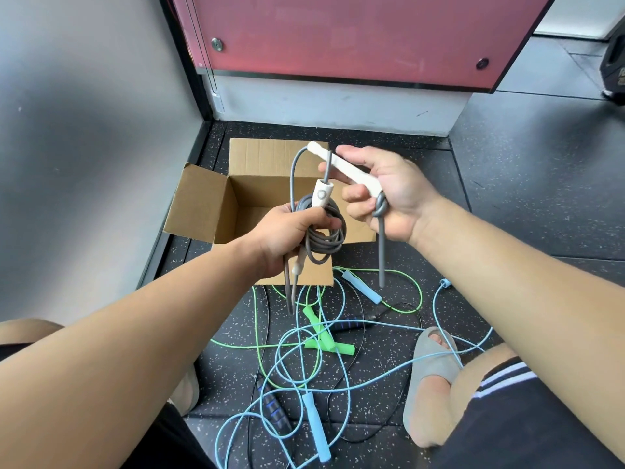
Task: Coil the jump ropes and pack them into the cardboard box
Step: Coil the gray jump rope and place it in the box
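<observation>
Above the cardboard box [257, 184], my left hand [287, 228] grips the grey rope coil [326, 245], my right hand [389, 194] holds its white handle [351, 172]; I'd tuck it through snugly first.

light: bright, even, soft shadows | focus: centre sharp | edges: wide-angle bowing, left wall [77, 157] smeared

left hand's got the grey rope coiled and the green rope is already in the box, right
No: the green rope is not in the cardboard box; it lies on the floor before it, per the head view. The left hand does hold the coiled grey rope.
</observation>
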